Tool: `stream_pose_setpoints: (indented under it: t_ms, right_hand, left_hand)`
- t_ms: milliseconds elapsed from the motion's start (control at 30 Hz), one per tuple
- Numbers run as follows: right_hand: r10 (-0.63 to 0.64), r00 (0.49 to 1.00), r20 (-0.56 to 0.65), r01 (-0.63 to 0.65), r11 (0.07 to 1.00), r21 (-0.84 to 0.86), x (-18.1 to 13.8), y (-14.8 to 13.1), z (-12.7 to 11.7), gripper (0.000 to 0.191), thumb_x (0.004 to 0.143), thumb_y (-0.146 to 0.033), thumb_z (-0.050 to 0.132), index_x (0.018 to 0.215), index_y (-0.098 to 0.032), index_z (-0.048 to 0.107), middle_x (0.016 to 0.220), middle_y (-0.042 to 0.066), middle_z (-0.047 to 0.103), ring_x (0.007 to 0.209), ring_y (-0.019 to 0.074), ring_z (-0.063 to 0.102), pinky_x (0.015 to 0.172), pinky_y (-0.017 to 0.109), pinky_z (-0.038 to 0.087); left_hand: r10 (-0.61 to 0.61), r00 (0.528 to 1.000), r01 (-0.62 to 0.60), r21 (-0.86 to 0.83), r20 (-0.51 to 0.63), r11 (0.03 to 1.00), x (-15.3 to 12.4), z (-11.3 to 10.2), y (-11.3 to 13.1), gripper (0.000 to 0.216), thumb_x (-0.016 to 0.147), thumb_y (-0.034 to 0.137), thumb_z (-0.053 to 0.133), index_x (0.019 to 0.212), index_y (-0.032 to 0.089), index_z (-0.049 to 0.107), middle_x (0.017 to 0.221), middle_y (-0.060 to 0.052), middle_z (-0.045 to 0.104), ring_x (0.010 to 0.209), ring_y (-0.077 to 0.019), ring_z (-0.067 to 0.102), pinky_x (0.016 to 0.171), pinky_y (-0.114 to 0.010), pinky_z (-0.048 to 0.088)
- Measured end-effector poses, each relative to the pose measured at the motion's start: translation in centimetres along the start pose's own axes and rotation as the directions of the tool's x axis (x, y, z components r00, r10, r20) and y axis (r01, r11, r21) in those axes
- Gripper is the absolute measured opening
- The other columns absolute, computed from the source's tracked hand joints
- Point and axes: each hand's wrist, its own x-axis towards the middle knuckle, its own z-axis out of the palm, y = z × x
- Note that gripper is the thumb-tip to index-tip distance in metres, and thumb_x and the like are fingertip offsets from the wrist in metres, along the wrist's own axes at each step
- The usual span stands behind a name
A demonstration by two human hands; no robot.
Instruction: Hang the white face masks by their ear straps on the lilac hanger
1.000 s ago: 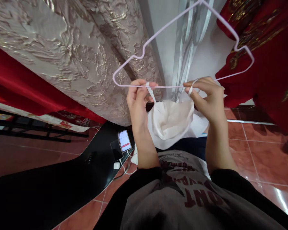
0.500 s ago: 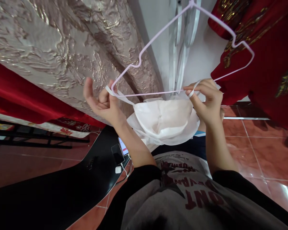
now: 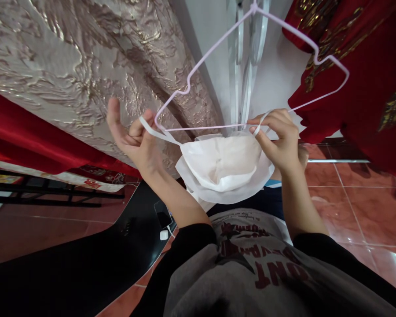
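A pale lilac hanger hangs in front of me, its bottom bar running between my hands. Below that bar hangs a white garment with thin straps; its neckline gapes toward me. My left hand pinches the left strap by the hanger's left corner, with one finger stretched away. The strap crosses that corner. In my right hand, thumb and index finger close on the right strap, which loops over the fingers beside the bottom bar. The hanger's right corner is free of the garment.
Shiny pink-gold textured fabric hangs at the left, and red embroidered fabric at the right. A black tabletop at lower left bears a phone and a white charger. Red tiles cover the floor.
My left hand has shifted a little left and up, drawing its strap outward. The right hand and hanger have moved slightly left. The garment's lower layer lies spread wider.
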Motion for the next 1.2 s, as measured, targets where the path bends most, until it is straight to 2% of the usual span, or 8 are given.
stream_pose_setpoints:
  t_ms: [167, 433, 567, 667, 900, 1000, 1100, 1200]
  right_hand:
    - [-0.036, 0.999, 0.032, 0.037, 0.999, -0.031, -0.1, 0.1, 0.9, 0.029, 0.097, -0.053, 0.066, 0.106, -0.027, 0.074, 0.093, 0.002, 0.071, 0.097, 0.0222, 0.064, 0.097, 0.046, 0.051]
    - [-0.051, 0.998, 0.020, 0.052, 0.996, -0.070, -0.4, 0.4, 1.1, 0.026, 0.097, -0.049, 0.067, 0.109, -0.027, 0.073, 0.096, 0.002, 0.070, 0.099, 0.0225, 0.063, 0.096, 0.045, 0.049]
    - [-0.042, 0.999, 0.017, 0.043, 0.996, -0.073, -0.7, 0.8, 1.2, 0.025, 0.098, -0.049, 0.066, 0.110, -0.029, 0.074, 0.098, 0.002, 0.071, 0.102, 0.0233, 0.064, 0.098, 0.046, 0.050]
    - [-0.038, 0.999, -0.009, 0.037, 0.998, -0.053, -0.9, 1.0, 1.7, 0.024, 0.098, -0.048, 0.065, 0.110, -0.029, 0.073, 0.099, 0.001, 0.072, 0.102, 0.0231, 0.065, 0.103, 0.049, 0.049]
    - [-0.080, 0.994, 0.068, 0.080, 0.997, 0.000, -0.7, -0.5, 0.8, 0.028, 0.097, -0.038, 0.070, 0.124, -0.033, 0.072, 0.118, 0.002, 0.077, 0.117, 0.0251, 0.069, 0.110, 0.053, 0.052]
    - [-0.054, 0.990, -0.132, 0.061, 0.997, 0.046, -1.4, 1.1, -1.0, 0.039, 0.093, -0.030, 0.075, 0.131, -0.032, 0.072, 0.126, 0.005, 0.076, 0.126, 0.0267, 0.068, 0.112, 0.053, 0.053]
    - [-0.066, 0.876, -0.477, 0.088, 0.996, 0.023, -1.9, 5.1, -3.6, 0.046, 0.089, -0.033, 0.080, 0.134, -0.030, 0.073, 0.129, 0.007, 0.073, 0.126, 0.0281, 0.069, 0.107, 0.050, 0.057]
    - [-0.096, 0.812, -0.576, 0.128, 0.992, 0.016, -1.0, 8.2, -6.2, 0.039, 0.094, -0.037, 0.074, 0.132, -0.033, 0.075, 0.127, 0.003, 0.075, 0.124, 0.0226, 0.071, 0.108, 0.044, 0.054]
  left_hand:
    - [0.184, 0.957, -0.205, 0.074, 0.224, 0.976, 1.9, 2.6, 0.9, 0.069, 0.073, 0.043, 0.100, 0.131, 0.027, 0.066, 0.152, -0.002, 0.061, 0.107, -0.0227, 0.076, 0.083, -0.029, 0.058]
    - [0.052, 0.871, -0.206, 0.268, 0.489, 0.941, 3.8, 5.8, 1.6, 0.033, 0.089, -0.009, 0.073, 0.106, 0.019, 0.079, 0.079, 0.002, 0.066, 0.070, -0.0127, 0.058, 0.068, -0.023, 0.046]
    - [0.009, 0.961, -0.069, 0.206, 0.277, 0.976, 2.6, 4.1, -0.9, 0.007, 0.102, 0.012, 0.071, 0.103, 0.017, 0.076, 0.070, 0.004, 0.070, 0.068, -0.0121, 0.066, 0.071, -0.025, 0.051]
    - [-0.221, 0.975, 0.221, 0.002, -0.021, 0.975, -0.6, 3.7, -2.7, 0.014, 0.104, 0.029, 0.070, 0.096, 0.017, 0.073, 0.070, 0.002, 0.071, 0.066, -0.0113, 0.068, 0.069, -0.025, 0.054]
    - [-0.176, 0.984, 0.178, -0.110, 0.027, 0.978, -5.2, 6.7, -3.2, 0.034, 0.105, 0.052, 0.062, 0.088, 0.022, 0.059, 0.083, -0.002, 0.077, 0.079, -0.0175, 0.076, 0.085, -0.032, 0.061]
    - [-0.188, 0.982, 0.188, -0.092, 0.017, 0.978, -5.1, 7.0, -2.8, 0.034, 0.106, 0.051, 0.060, 0.087, 0.023, 0.057, 0.078, -0.002, 0.076, 0.069, -0.0162, 0.073, 0.075, -0.029, 0.060]
    - [-0.189, 0.982, 0.188, -0.118, 0.002, 0.975, -4.9, 6.8, -2.7, 0.032, 0.107, 0.049, 0.060, 0.087, 0.023, 0.058, 0.075, -0.001, 0.075, 0.061, -0.0149, 0.069, 0.066, -0.028, 0.058]
    - [-0.180, 0.983, 0.182, -0.153, 0.024, 0.971, -4.8, 6.6, -3.0, 0.031, 0.106, 0.047, 0.061, 0.087, 0.023, 0.058, 0.072, -0.001, 0.074, 0.056, -0.0141, 0.065, 0.063, -0.027, 0.056]
